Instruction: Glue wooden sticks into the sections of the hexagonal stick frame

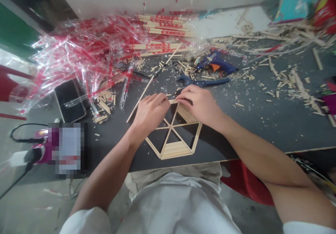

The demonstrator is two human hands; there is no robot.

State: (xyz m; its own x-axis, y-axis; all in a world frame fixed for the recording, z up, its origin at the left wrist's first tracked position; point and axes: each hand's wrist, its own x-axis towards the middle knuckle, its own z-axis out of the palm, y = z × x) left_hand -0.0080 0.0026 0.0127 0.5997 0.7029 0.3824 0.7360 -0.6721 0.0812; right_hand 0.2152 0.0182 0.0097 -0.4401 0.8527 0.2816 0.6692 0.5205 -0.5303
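Observation:
A hexagonal frame of pale wooden chopsticks (177, 150) lies flat on the dark table, with spokes meeting at its centre. Its near and upper-right wedges are filled with rows of cut sticks. At the frame's far edge, a short wooden stick (173, 101) shows between my hands. My left hand (153, 111) is closed, fingertips pressed on the stick's left end. My right hand (197, 103) pinches at its right end; the fingers partly hide the contact. Just left of my left hand lies a long chopstick (140, 99). Blue-handled cutters (210, 82) rest beyond my right hand.
A blue glue gun (217, 63) lies behind the cutters. Clear and red wrappers (76, 48) heap at the back left, near wrapped chopsticks (165, 26). A phone (70, 101) and a power strip (43, 151) are at left. Stick offcuts (296, 80) litter the right.

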